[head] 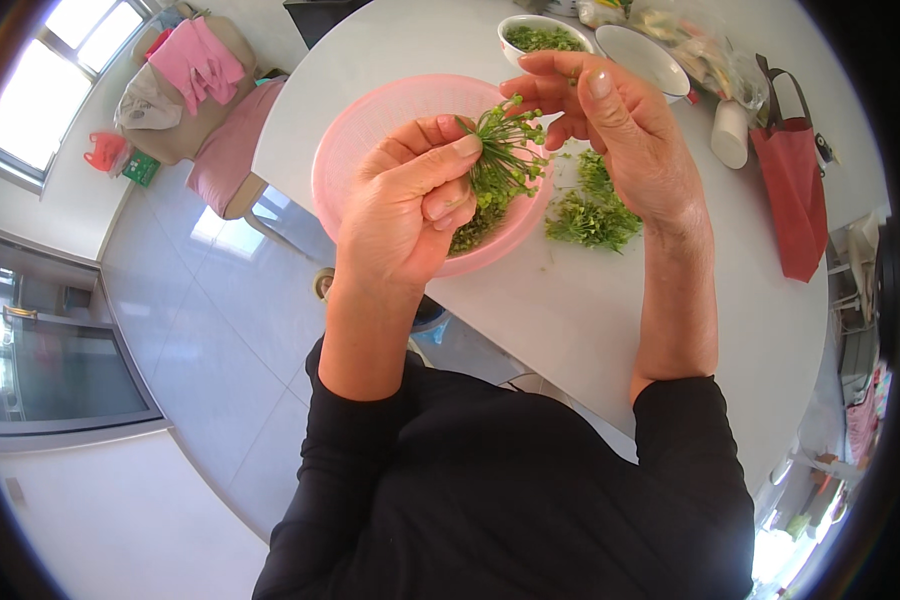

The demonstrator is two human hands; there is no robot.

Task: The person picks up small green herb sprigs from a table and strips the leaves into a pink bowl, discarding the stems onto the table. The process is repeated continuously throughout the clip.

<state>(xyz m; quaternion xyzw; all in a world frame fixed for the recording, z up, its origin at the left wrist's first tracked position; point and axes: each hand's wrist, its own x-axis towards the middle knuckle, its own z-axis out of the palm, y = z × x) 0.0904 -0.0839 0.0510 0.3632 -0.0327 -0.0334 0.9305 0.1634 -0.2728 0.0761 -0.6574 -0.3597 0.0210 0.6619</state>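
Note:
Between its thumb and fingers, my left hand (412, 199) pinches a green flower head (506, 150), a spray of thin stalks tipped with small round buds. My right hand (615, 124) is raised just right of it, fingers apart and curved, with a tiny green bit on one finger. Under my left hand stands a pink plastic colander (367, 120), partly covered by the hand, with loose green pickings (476, 229) in its near side. Right of the colander, a pile of cut green flower heads (592, 214) lies on the white table (570, 315), partly behind my right wrist.
A white bowl of chopped greens (544, 39) and another white bowl (641, 60) stand at the back. Beyond are plastic bags (709, 49), a white cylinder (731, 135) and a red tote bag (791, 195). A chair (187, 90) with pink cloths stands left.

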